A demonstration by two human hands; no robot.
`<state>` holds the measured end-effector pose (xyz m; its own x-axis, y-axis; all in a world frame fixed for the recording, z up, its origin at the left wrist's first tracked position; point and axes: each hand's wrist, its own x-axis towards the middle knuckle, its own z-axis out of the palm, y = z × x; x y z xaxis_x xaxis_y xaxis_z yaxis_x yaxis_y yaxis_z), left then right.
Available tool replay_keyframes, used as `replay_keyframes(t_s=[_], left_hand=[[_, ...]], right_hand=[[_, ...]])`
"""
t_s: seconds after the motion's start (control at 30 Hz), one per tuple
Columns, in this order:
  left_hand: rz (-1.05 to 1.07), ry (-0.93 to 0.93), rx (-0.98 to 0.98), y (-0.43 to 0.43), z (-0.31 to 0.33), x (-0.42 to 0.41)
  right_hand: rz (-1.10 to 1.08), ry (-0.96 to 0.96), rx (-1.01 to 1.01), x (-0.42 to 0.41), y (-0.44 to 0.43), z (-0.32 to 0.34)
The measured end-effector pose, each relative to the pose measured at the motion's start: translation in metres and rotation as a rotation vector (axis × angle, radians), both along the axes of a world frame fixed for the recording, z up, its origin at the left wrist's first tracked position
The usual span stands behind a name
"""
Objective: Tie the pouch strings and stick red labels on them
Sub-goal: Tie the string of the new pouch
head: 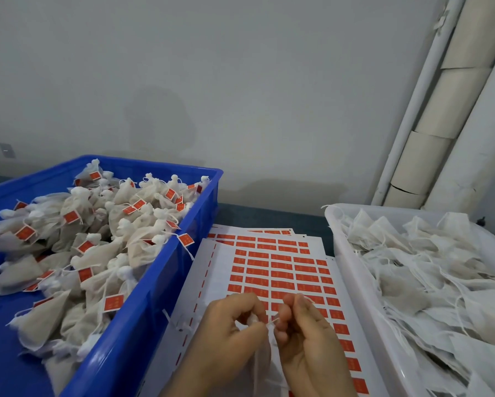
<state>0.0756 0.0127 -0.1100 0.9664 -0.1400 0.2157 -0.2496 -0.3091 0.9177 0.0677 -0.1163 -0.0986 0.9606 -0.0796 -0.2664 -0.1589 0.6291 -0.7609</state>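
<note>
Low in the middle of the head view, my left hand (229,333) and my right hand (303,330) meet over a small white mesh pouch (262,358). Both hands pinch the pouch's thin white strings (270,322) between curled fingers at its neck. The pouch body hangs down between my wrists, partly hidden. Beneath my hands lie white sheets of red labels (277,267), rows of small red rectangles, with several spots peeled bare on the left side.
A blue crate (166,282) on the left is piled with tied pouches bearing red labels. A white crate (352,270) on the right holds loose untied pouches with trailing strings. A grey wall and white pipes (429,110) stand behind.
</note>
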Motion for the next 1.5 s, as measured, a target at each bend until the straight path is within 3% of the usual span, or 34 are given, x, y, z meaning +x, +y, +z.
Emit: replay_keyframes(t_s=[0.23,0.5,0.63,0.73,0.97,1.17,1.33,1.5], left_hand=[[-0.069,0.136,-0.055,-0.004,0.003,-0.002],[-0.071,0.252,-0.263,0.003,0.014,0.001],[0.235,0.273,-0.448,0.019,0.017,0.009],[0.503,0.287,-0.477,0.026,0.018,0.017],[0.637,0.346,-0.507,0.026,0.023,0.019],[0.659,0.443,-0.448,0.028,0.023,0.023],[0.680,0.295,-0.184,0.026,0.020,0.015],[0.613,0.197,-0.063,0.026,0.022,0.009]], right_hand=[[0.025,-0.097,-0.288,0.003,-0.002,-0.002],[-0.009,-0.112,-0.283,0.005,-0.014,0.001],[-0.059,-0.030,-0.233,0.011,-0.031,-0.004],[-0.097,0.014,-0.318,0.017,-0.040,-0.011],[-0.203,-0.007,-0.678,0.020,-0.041,-0.014],[-0.037,-0.261,-1.112,0.029,-0.028,0.001],[0.268,-0.334,-1.345,0.048,-0.004,-0.003],[0.036,-0.242,-1.276,0.048,-0.017,-0.004]])
